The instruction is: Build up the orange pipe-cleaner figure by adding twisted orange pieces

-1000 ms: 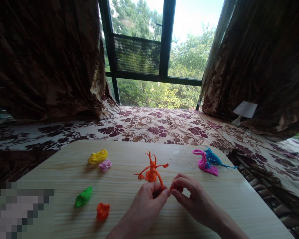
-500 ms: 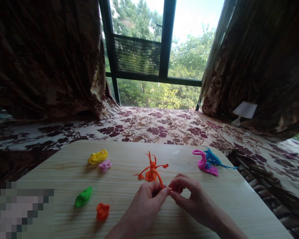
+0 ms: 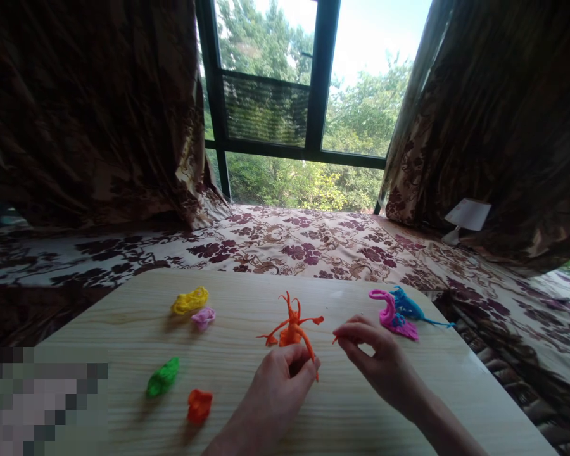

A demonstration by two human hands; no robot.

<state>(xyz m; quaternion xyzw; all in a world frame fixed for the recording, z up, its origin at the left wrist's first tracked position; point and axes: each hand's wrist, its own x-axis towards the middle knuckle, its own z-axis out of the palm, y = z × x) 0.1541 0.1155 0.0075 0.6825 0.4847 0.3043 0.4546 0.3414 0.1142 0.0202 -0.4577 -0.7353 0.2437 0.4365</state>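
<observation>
My left hand (image 3: pixel 280 386) is closed in a pinch on an orange clay figure (image 3: pixel 292 330), near the end of one of its long thin limbs. The figure has thin prongs on top and several limbs spreading outward, one ending in a small lump. To its right, my right hand (image 3: pixel 377 351) pinches a tiny orange clay piece (image 3: pixel 335 340) between thumb and forefinger, apart from the figure. An orange clay lump (image 3: pixel 200 406) lies on the table left of my left hand.
On the wooden table (image 3: pixel 247 291) a yellow clay coil (image 3: pixel 190 300) and pink lump (image 3: pixel 203 318) lie back left, a green lump (image 3: pixel 163 378) nearer. Magenta (image 3: pixel 389 313) and blue clay shapes (image 3: pixel 411 306) touch at back right. A white lamp (image 3: pixel 469 214) stands beyond.
My right hand has moved up and right, away from my left hand, with a tiny orange clay piece in its fingers. My left hand still holds the figure's limb, whose tip now shows.
</observation>
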